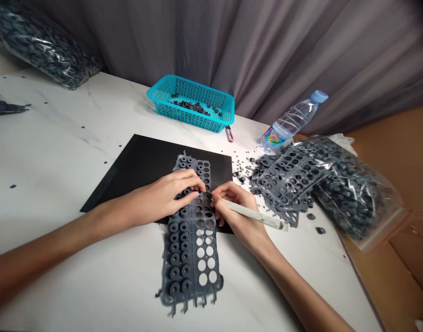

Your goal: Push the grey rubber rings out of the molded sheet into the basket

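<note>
A grey rubber sheet (190, 251) with rows of moulded rings lies lengthwise over a black mat (142, 161) on the white table. Its right columns are punched-out holes; the left columns still hold rings. My left hand (166, 196) lies across the sheet's upper half, fingers curled and pressing it down. My right hand (234, 207) is closed on a thin white stick tool (256, 216), held like a pen, with its tip at the sheet beside my left fingertips.
A teal basket (192, 103) with loose grey rings stands behind the mat. To the right are a stack of rubber sheets (287, 177), a clear bag of parts (356, 193), a water bottle (290, 122) and scattered rubber bits. Another bag (42, 46) lies far left.
</note>
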Demonstrator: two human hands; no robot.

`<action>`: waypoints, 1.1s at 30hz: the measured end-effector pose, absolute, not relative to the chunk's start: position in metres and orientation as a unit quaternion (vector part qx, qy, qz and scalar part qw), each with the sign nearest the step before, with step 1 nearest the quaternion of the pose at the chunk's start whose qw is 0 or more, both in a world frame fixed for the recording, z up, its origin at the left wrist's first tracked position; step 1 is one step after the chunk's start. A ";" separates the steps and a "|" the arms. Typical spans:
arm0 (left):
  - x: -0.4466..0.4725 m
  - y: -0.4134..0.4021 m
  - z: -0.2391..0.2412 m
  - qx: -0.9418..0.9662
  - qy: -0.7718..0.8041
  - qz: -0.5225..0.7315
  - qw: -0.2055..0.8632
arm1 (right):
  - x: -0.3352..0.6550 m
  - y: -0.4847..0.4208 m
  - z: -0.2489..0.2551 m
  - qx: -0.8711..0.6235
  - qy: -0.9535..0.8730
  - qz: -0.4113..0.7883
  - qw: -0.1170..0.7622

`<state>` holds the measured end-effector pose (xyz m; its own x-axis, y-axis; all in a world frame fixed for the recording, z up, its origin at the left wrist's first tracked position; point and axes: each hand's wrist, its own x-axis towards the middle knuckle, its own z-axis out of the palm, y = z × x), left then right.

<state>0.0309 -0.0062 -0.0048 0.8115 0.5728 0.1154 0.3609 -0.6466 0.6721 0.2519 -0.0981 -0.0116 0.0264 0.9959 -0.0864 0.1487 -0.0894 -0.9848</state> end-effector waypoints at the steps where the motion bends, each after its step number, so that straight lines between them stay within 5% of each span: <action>1: 0.031 -0.005 -0.005 0.893 0.260 0.162 0.330 | 0.251 -0.098 -0.012 -0.566 -0.510 0.470 0.446; 33: 0.035 -0.010 0.006 0.908 0.256 0.159 0.292 | 0.245 -0.096 -0.013 -0.562 -0.577 0.422 0.415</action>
